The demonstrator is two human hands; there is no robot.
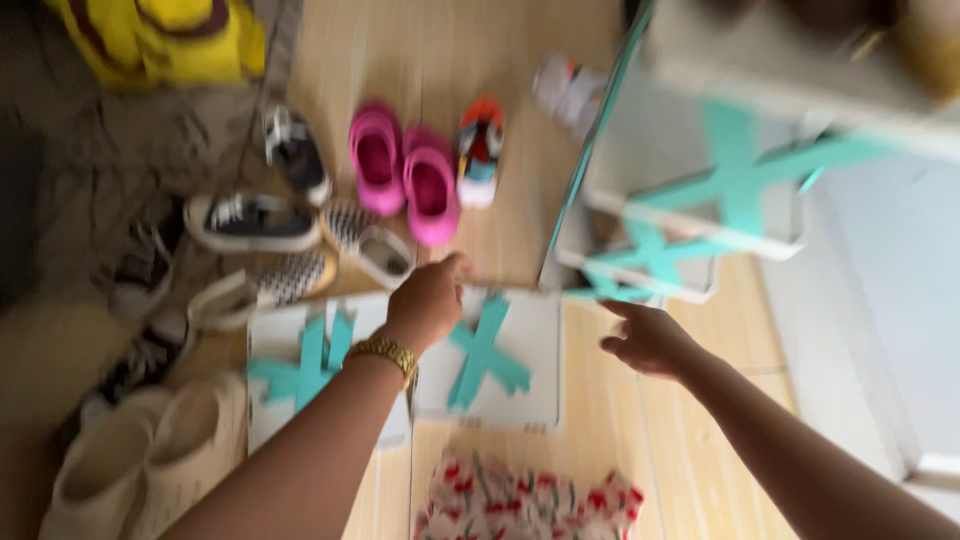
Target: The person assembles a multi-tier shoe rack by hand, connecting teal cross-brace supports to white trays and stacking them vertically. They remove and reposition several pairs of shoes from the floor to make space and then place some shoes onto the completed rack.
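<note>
Two hands are reached over white panels on a wooden floor.

Nearest, red-flowered cloth (525, 503) is seen at the bottom edge. The left hand (428, 300), a gold bracelet (385, 352) on its wrist, is curled loosely on the far edge of a flat white panel (500, 360) crossed with teal tape. The right hand (648, 338) is held open just short of a stacked white rack (690, 215); its contents cannot be told. Beyond, pink clogs (405, 170) and sneakers (250, 222) are lined up.

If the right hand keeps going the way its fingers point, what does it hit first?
Probably the lowest white panel with the teal cross at the foot of the rack; the right hand points up-left toward it. The blur leaves depth unclear.
</note>
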